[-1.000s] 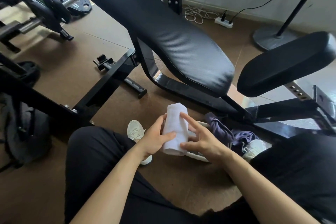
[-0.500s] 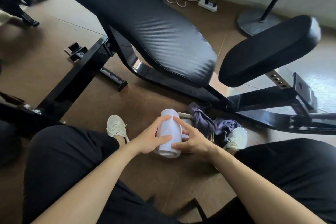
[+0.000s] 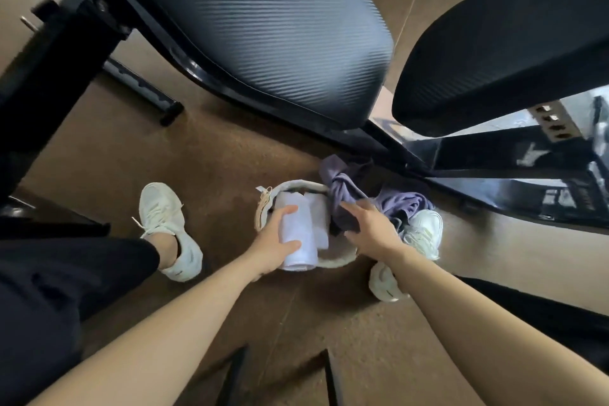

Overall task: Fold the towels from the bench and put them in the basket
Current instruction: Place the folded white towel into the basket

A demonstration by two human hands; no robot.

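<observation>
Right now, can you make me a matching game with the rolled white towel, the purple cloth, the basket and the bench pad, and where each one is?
Things
1. rolled white towel
2. purple cloth
3. basket
4. bench pad

Places
A. black and ribbed, up above the floor
B. on the floor between the white shoes
C. gripped by the left hand, over the basket
D. under the right hand, at the basket's right side

Pairs: 1-C, 2-D, 3-B, 4-A
</observation>
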